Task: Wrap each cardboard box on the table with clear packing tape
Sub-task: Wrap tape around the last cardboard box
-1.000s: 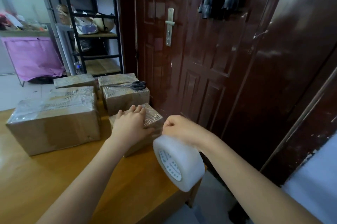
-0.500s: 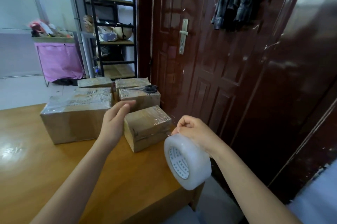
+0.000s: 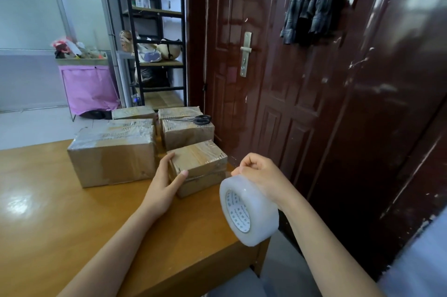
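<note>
Left hand (image 3: 167, 181) held the small box (image 3: 199, 167) at its near left corner, thumb lying on the near face and fingers reaching along the left side. Right hand (image 3: 260, 175) was curled round the tape roll (image 3: 249, 211), which hung just off the near right edge of the worktop (image 3: 60, 224), its printed core turned toward the left; whether a strip ran from the roll to the small box could not be told. That box sat near the right edge of the worktop, its top and sides glossy with tape. A large box (image 3: 112, 157) stood just to its left, also shiny with tape. Farther back were three more boxes, and a pair of scissors (image 3: 197, 119) lay on the middle box (image 3: 188, 136). A dark red door (image 3: 278, 103) stood on the right, a black shelf rack (image 3: 154, 38) beyond the boxes.
</note>
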A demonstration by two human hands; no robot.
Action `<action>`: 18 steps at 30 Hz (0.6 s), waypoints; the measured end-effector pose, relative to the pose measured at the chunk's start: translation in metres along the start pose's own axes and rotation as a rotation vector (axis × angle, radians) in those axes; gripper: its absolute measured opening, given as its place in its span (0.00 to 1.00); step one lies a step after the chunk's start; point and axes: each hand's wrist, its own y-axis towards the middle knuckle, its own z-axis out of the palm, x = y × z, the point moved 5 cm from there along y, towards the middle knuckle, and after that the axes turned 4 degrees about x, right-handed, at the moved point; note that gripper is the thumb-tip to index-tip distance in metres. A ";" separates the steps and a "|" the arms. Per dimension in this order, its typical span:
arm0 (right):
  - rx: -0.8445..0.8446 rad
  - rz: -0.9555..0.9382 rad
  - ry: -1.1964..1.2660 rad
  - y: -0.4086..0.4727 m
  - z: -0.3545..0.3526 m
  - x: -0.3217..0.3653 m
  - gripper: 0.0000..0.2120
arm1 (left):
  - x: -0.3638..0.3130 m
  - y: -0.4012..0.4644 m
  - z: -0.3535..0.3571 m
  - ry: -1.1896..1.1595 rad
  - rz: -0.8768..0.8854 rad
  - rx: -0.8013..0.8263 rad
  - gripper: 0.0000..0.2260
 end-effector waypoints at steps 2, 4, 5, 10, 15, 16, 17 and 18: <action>-0.018 -0.001 0.015 -0.002 -0.001 -0.001 0.05 | 0.000 0.002 0.000 -0.021 0.018 -0.024 0.40; -0.065 0.000 0.026 -0.006 -0.003 -0.006 0.05 | -0.002 0.004 -0.001 -0.085 0.041 -0.050 0.41; -0.100 -0.008 0.042 -0.010 -0.004 -0.010 0.05 | -0.004 0.004 -0.002 -0.097 0.076 -0.054 0.42; -0.303 -0.075 0.144 -0.032 -0.019 -0.028 0.07 | -0.025 -0.009 -0.007 0.260 0.469 -0.063 0.35; -0.342 -0.100 0.168 -0.038 -0.029 -0.033 0.07 | -0.030 -0.015 -0.013 0.156 0.565 -0.212 0.33; -0.338 -0.097 0.176 -0.037 -0.029 -0.033 0.06 | -0.026 -0.011 -0.013 0.115 0.482 -0.200 0.38; -0.330 -0.097 0.181 -0.036 -0.029 -0.033 0.06 | -0.020 -0.006 -0.011 0.060 0.366 -0.160 0.42; -0.319 -0.101 0.183 -0.036 -0.028 -0.032 0.06 | -0.014 -0.002 -0.008 -0.009 0.246 -0.101 0.46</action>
